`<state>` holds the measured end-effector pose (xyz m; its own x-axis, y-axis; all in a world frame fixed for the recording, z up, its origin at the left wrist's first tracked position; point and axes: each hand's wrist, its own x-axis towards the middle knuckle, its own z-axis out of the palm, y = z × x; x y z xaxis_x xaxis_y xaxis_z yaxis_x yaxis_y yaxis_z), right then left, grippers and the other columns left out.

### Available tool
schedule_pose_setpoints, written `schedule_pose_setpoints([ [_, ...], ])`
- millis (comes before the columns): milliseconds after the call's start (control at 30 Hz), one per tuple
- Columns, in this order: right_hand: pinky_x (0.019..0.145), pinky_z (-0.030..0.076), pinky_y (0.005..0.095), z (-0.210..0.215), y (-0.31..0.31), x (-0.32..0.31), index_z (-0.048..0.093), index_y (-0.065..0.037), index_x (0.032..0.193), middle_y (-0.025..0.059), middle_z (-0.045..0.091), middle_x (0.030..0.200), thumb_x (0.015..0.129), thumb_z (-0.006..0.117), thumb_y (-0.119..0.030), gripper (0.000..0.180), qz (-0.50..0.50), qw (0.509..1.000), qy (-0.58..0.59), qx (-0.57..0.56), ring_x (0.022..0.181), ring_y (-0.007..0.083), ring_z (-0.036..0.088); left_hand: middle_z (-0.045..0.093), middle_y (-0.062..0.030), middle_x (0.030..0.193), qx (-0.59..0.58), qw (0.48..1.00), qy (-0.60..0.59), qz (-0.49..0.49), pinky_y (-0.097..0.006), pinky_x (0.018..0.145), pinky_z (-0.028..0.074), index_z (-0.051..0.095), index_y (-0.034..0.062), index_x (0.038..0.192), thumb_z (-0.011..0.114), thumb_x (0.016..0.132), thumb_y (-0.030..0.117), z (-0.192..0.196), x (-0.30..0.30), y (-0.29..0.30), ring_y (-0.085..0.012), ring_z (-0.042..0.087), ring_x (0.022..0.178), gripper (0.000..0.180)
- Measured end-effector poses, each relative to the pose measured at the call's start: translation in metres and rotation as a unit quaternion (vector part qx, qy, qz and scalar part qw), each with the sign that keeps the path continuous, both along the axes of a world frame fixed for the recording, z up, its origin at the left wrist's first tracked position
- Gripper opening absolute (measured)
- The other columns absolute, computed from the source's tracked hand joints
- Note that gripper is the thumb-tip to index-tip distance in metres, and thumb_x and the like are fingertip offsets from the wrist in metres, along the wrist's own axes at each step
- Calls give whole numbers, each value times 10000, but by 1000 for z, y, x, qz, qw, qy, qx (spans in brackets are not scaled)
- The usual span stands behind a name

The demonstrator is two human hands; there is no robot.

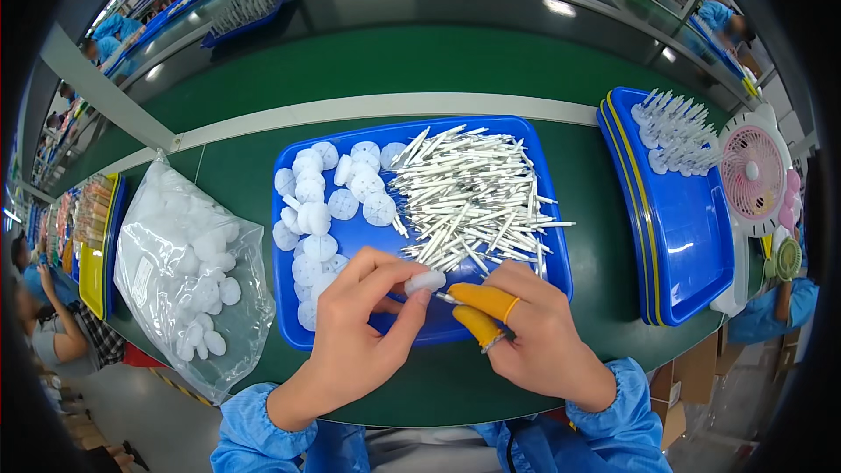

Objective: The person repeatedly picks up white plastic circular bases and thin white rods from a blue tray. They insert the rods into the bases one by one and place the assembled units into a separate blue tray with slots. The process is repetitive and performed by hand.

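In my left hand (361, 328) a white round disc (426, 281) is pinched between thumb and fingers. My right hand (547, 328), with yellow finger covers on two fingers, grips a thin rod (447, 298) with a metallic end against the disc; most of the rod is hidden by the fingers. Both hands are above the near edge of a blue tray (280, 298). Inside the tray, many loose white discs (343, 204) lie on the left, and a heap of slim white rods with metal parts (473, 197) fills the right.
A clear plastic bag (144, 254) of white discs lies at left. Stacked blue and yellow trays (692, 254) stand at right, the top one holding upright rods on discs (679, 136). Beside them is a pink fan (752, 171). A white rail (368, 107) crosses behind the tray.
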<state>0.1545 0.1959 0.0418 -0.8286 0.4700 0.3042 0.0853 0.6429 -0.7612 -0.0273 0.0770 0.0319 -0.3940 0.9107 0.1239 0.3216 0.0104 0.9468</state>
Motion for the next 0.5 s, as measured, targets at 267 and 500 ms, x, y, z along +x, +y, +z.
schedule_pose_setpoints([
  [267, 747, 471, 453, -3, 2, 0, 716, 106, 982, 167, 598, 905, 639, 736, 73, 346, 0, 999, -36, 12, 852, 356, 589, 670, -116, 949, -26, 998, 59, 23, -328, 729, 671, 694, -22, 1052, 780, 896, -33, 1, 7, -1, -209, 733, 832, 179],
  [500, 729, 488, 446, -6, -11, -4, 712, 111, 963, 163, 590, 895, 628, 736, 65, 339, -13, 1000, -5, 9, 836, 347, 590, 655, -124, 913, 22, 989, 143, 13, -336, 676, 635, 686, -14, 1041, 784, 853, -35, -2, 9, -1, -244, 732, 774, 214],
])
